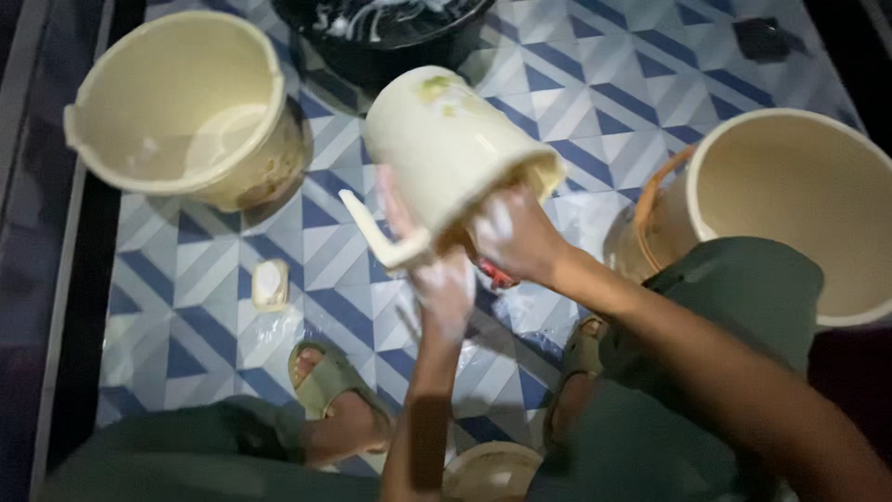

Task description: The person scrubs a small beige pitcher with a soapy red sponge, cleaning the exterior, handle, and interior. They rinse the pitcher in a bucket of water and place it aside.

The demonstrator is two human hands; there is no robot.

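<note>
A cream plastic jug (446, 139) with a handle is held up and tilted, its base pointing away and its mouth toward me. My left hand (437, 279), covered in soap suds, grips the jug by its handle side from below. My right hand (516, 237), also soapy, is at the jug's rim and seems to reach into its mouth. Something red (497, 275) shows just under my right hand; what it is I cannot tell.
A cream bucket (186, 102) with some water stands at the upper left, another cream bucket (790, 195) at the right, a dark basin with suds (390, 23) at the top. A bar of soap (270, 284) lies on the wet blue-and-white tiled floor. My sandalled feet (334, 390) are below.
</note>
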